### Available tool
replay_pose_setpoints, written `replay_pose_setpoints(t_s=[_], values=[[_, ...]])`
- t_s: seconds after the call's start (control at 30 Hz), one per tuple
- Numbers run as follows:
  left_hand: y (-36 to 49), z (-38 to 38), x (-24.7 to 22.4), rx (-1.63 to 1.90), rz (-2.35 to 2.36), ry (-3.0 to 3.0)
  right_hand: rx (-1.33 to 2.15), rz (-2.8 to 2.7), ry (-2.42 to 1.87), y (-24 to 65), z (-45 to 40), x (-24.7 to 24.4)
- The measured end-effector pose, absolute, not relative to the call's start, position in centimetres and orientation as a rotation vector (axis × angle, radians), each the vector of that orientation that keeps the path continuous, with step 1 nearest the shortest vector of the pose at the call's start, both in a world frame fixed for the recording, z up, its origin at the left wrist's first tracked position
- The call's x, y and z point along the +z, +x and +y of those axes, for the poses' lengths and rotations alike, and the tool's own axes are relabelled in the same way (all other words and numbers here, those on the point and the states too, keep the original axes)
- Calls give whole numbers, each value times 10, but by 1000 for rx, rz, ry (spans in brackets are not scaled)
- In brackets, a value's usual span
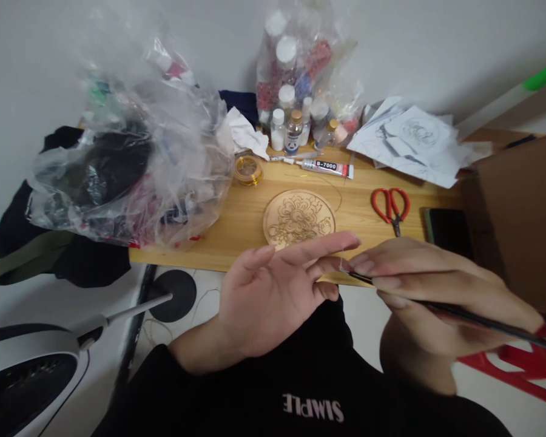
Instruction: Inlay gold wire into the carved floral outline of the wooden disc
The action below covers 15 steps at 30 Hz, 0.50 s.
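My left hand [268,297] is turned palm up near the table's front edge. Its index finger is stretched out and the other fingers are slightly bent, with nothing gripped. My right hand [441,291] is closed around slim black tweezers [473,317], which slant down to the right. Their tip is close to the left fingertips, where a thin clear strand shows; whether the tip touches the skin I cannot tell. Just beyond the left hand lies a round wooden plaque [299,217] with a flower design outlined in gold, its near edge partly hidden by the fingers.
On the wooden table [250,212] lie a gold wire spool [248,170], a B-7000 glue tube [326,167] and red-handled pliers [391,206]. Small bottles [293,130] and printed papers [409,139] are behind. A plastic bag [177,145] fills the left; a cardboard box [523,212] borders the right.
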<state>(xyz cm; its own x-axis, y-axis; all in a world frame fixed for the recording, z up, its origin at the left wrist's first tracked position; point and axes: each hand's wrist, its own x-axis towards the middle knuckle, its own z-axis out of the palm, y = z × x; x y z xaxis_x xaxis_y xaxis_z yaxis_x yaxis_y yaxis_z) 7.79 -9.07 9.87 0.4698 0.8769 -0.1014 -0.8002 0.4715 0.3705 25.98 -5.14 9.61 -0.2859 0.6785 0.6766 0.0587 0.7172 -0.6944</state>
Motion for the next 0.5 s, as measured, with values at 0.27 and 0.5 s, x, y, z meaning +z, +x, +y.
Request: replay_pose_setpoints(t_s=[0.27,0.5], values=[[80,-92,101,1050,295,222,644,-1809,-491,259,-45,84],[81,-93,100,1049,367,278,694,-1828,-483,258,-48,86]])
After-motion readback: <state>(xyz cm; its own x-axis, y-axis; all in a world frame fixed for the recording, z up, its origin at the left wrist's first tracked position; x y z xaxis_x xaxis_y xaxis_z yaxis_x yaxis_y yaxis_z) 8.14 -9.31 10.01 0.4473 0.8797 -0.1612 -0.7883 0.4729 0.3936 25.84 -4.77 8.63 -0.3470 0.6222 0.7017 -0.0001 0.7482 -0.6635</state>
